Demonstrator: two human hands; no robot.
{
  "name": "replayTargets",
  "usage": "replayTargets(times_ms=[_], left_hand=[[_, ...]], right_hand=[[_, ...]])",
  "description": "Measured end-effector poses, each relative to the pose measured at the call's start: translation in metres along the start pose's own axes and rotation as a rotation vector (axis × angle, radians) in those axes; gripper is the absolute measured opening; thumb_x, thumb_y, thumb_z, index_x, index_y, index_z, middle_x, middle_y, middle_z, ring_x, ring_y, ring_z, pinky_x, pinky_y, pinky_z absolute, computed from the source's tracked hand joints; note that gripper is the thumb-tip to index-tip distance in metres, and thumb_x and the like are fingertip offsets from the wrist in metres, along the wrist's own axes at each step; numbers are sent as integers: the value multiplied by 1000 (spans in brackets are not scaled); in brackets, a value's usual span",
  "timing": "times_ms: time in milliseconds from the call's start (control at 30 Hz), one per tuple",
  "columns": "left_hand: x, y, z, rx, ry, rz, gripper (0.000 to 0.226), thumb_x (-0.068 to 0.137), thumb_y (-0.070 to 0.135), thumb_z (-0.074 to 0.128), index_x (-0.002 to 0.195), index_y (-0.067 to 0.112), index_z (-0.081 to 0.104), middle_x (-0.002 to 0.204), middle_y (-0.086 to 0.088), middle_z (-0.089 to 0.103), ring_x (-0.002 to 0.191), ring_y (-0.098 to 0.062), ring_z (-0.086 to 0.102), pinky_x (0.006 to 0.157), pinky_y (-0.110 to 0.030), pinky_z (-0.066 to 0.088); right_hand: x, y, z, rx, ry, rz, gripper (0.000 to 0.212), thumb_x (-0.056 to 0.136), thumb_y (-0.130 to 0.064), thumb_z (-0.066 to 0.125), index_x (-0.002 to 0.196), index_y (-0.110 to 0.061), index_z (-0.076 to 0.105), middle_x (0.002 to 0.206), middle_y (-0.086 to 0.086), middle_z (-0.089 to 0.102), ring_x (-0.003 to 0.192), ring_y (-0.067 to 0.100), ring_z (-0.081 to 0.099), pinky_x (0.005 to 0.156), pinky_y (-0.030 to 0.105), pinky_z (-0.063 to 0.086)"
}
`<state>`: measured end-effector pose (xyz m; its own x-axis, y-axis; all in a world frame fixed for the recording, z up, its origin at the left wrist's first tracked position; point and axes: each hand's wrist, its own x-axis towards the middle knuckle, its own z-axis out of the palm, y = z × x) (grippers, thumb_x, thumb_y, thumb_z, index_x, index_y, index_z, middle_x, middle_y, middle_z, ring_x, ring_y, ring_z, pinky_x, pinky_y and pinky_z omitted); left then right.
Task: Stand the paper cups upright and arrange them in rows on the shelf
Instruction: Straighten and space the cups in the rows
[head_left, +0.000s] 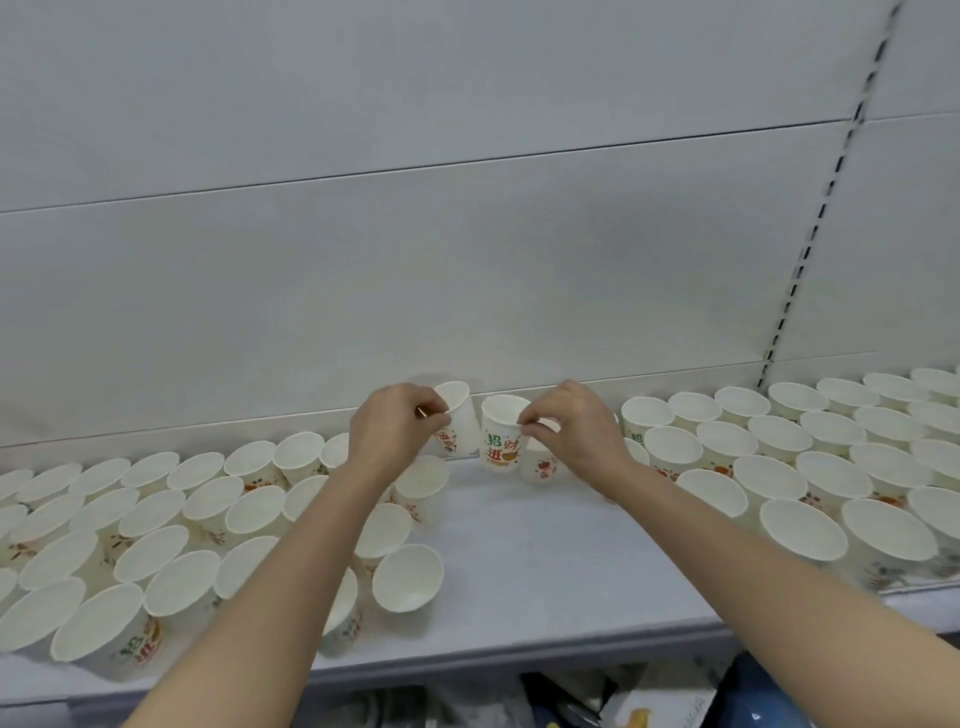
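Observation:
White paper cups with red and green print stand upright in rows on the grey shelf (519, 561), one group at the left (156, 519) and one at the right (779, 467). At the back of the gap between them, my left hand (389, 431) pinches the rim of a tilted cup (462, 415). My right hand (566, 426) pinches the rim of a cup (501, 434) with green and red characters. A further cup (540, 462) sits under my right hand's fingers, close against the held one.
The white back panel (467, 260) rises right behind the cups. A slotted upright strip (810, 244) runs down at the right. Below the shelf's front edge lie packaged goods (597, 701). Bare shelf shows in the middle gap.

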<state>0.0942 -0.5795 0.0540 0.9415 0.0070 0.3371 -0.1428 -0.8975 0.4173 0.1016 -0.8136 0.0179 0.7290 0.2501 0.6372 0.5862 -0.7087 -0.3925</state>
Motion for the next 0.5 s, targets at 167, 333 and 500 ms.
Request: replayTargets(times_ms=[167,333,500], left_hand=[[-40,43,20,-61,-37,85,5,83,33,71,78,35,71,79,18,65,77,-2,58,66,-28,46],[-76,76,49,-31,-135,104,4,82,32,71,79,33,73,77,17,62,80,-6,58,68,-30,48],[-91,98,59,2,-156,103,4,82,31,70,80,32,73,80,17,63,80,-6,58,64,-27,43]], right_hand=[[-66,17,-56,-11,14,-80,7,73,-17,76,75,-19,70,74,-9,67,74,13,48,64,24,39],[-123,43,-87,-163,-103,-178,11,70,-15,80,73,-19,71,74,-8,67,70,21,56,61,30,45],[-132,61,-90,-289,-148,-176,17,63,-12,83,68,-20,69,67,-7,64,67,23,55,60,30,43]])
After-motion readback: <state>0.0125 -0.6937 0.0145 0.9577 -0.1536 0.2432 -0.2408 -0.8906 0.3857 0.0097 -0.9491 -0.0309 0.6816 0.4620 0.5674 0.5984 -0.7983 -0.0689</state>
